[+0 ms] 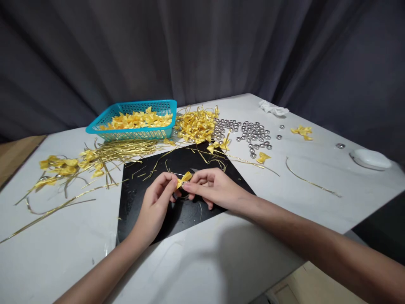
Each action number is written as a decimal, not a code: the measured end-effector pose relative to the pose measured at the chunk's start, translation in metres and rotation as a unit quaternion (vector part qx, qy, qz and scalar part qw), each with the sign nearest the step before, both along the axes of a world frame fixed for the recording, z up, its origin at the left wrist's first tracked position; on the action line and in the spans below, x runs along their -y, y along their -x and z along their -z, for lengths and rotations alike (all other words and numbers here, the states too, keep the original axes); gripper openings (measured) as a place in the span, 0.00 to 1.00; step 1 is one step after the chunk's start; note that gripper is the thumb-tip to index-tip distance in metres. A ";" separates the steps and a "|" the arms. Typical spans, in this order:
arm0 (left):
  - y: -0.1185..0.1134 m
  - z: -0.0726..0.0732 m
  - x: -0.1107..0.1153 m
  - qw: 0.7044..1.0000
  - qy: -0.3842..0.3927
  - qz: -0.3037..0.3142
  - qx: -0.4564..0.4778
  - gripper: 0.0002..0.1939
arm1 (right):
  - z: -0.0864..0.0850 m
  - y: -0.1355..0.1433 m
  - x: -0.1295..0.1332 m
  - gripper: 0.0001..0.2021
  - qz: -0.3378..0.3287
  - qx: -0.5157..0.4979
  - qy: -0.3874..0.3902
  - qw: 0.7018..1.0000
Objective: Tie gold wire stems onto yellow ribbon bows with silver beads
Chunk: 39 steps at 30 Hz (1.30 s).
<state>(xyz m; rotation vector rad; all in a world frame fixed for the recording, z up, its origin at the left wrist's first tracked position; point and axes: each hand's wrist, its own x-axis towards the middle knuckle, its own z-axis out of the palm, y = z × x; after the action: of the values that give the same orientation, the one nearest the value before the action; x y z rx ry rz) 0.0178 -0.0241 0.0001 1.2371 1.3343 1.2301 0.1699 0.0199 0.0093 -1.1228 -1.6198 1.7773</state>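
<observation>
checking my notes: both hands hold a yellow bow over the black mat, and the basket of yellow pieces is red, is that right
Not quite: the basket is blue, not red, as the head view shows. The rest stands: the left hand and right hand hold a yellow bow over the black mat, and the basket holds yellow pieces.

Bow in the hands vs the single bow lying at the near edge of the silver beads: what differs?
- The held bow is pinched by the left hand and right hand; the loose bow is touched by neither.
- The held bow is above the black mat; the loose bow lies on the white table.
Shared: both are yellow.
</observation>
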 end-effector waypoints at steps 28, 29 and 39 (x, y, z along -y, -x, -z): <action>0.005 0.005 -0.003 0.997 0.011 -0.055 0.046 0.07 | 0.004 -0.001 -0.006 0.04 0.081 -0.032 -0.013 0.996; 0.005 0.005 -0.004 0.998 0.012 -0.056 0.036 0.07 | 0.004 -0.001 -0.006 0.04 0.090 -0.034 -0.013 0.995; 0.003 0.001 0.000 0.999 0.006 -0.017 0.028 0.06 | 0.001 0.010 0.018 0.08 0.090 0.021 -0.013 0.996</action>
<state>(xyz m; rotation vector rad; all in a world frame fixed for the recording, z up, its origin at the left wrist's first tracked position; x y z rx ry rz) 0.0150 -0.0245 -0.0009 1.1677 1.3259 1.2693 0.1599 0.0014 0.0084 -1.2591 -1.5081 1.6236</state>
